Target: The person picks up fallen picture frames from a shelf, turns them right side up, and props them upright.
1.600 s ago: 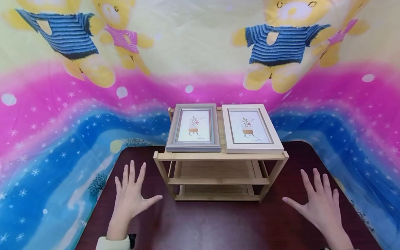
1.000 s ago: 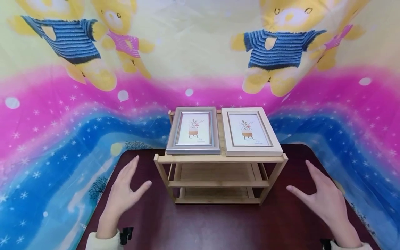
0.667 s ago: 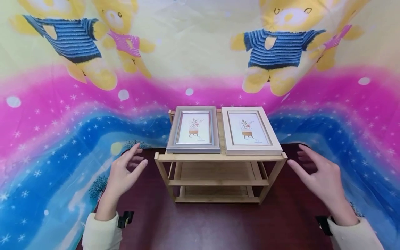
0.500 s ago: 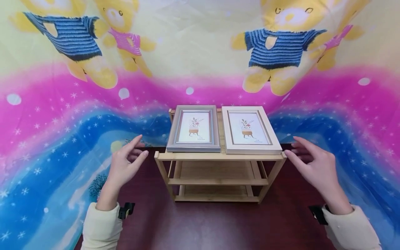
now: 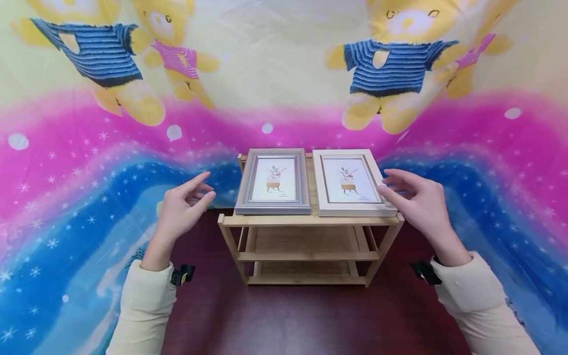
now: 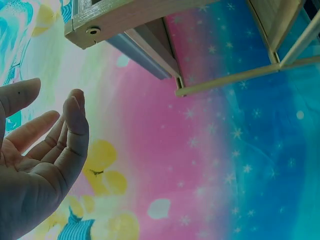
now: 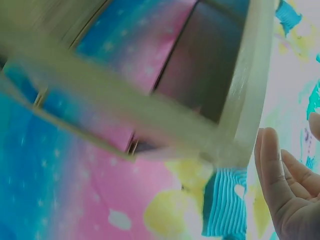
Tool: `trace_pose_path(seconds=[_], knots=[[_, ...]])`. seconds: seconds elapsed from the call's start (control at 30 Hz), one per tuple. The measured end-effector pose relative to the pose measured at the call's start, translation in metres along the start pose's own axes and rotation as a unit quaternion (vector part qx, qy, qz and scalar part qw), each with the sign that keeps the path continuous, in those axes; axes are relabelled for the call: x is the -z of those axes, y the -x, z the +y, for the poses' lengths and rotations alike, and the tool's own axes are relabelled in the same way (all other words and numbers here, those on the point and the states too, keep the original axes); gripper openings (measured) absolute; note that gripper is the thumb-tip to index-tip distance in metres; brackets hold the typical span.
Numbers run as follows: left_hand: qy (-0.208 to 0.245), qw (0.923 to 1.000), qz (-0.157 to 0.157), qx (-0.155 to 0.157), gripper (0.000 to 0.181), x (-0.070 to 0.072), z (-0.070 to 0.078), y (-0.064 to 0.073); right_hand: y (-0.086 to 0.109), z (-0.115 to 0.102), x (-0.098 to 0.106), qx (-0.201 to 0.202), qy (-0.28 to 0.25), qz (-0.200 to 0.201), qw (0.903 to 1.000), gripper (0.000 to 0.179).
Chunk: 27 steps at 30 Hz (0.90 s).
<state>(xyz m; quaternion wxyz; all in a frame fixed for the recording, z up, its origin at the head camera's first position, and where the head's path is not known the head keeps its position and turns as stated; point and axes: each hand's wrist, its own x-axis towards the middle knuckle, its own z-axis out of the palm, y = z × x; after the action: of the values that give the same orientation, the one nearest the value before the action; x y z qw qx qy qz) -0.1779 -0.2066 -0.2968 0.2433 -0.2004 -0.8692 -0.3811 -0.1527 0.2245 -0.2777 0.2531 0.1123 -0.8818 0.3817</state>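
A grey-silver picture frame [image 5: 275, 209] lies on the left of the wooden rack's top [image 5: 310, 220]. On the right lies a white picture frame [image 5: 355, 212]. Both show a printed potted plant. My right hand [image 5: 417, 199] is at the white frame's right edge, thumb and fingers apart and loosely bent; its thumb overlaps the frame in the head view, and I cannot tell if it touches. Left of the grey frame, my left hand [image 5: 184, 209] hovers with a gap, fingers loosely bent around nothing. The left wrist view shows that hand [image 6: 45, 155] apart from the rack.
The slatted rack has lower shelves [image 5: 306, 241] beneath the frames and stands on a dark red-brown table [image 5: 288, 315]. A backdrop cloth [image 5: 275, 74] printed with bears hangs behind and at both sides. Black straps [image 5: 183, 275] sit at the wrists.
Both hands rose from beside the rack, and their spread fingers bent loosely. The right hand moved left to the white frame's edge; the left hand came slightly toward the grey frame. The frames stayed put.
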Motion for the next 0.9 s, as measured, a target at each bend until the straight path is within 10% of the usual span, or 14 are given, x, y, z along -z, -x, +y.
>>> trace_pose_path(seconds=[0.47,0.9], knots=[[0.094,0.9782,-0.115,0.145,0.055,-0.014,-0.002,-0.032,-0.029,-0.027,-0.036,-0.099,-0.141,-0.122,0.9775,0.054],[0.137,0.949,-0.186,0.215,0.062,-0.022,-0.005,-0.058,-0.043,-0.05,-0.072,-0.109,-0.122,-0.155,0.9743,0.056]])
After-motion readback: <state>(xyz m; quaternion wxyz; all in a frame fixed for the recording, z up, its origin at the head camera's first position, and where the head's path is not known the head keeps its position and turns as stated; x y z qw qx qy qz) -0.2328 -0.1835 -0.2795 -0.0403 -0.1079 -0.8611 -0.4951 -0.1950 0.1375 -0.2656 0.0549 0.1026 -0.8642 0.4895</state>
